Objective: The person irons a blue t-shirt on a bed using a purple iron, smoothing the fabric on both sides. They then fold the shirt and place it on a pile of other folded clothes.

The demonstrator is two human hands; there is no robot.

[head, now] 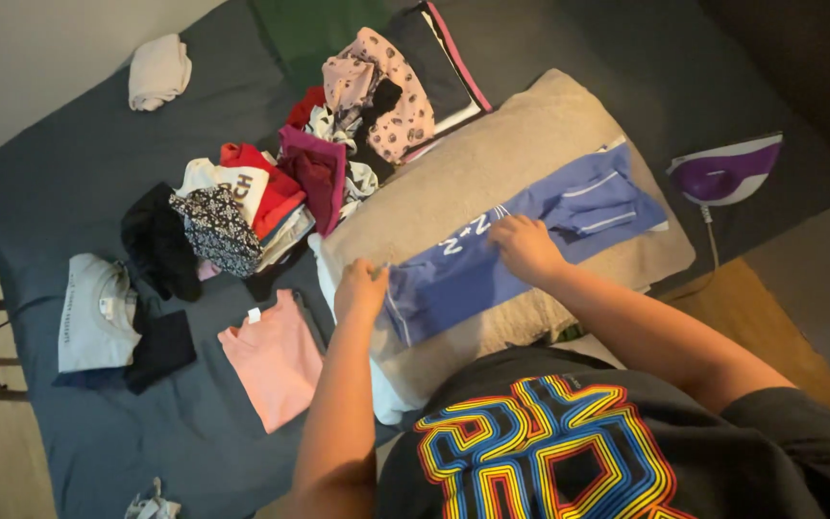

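Note:
A blue-purple garment (530, 235) with white trim lies partly folded on a beige towel (492, 154) spread over the grey bed (69, 163). My left hand (360, 291) pinches the garment's near left edge. My right hand (524, 247) presses down on its middle, fingers curled over the fabric. The garment's far end, with a folded sleeve, points toward the iron.
A purple and white iron (725, 171) sits on the bed at the right. A heap of mixed clothes (271, 183) lies left of the towel. A folded pink top (276, 358), a folded grey shirt (96, 312) and a rolled white cloth (158, 72) lie apart.

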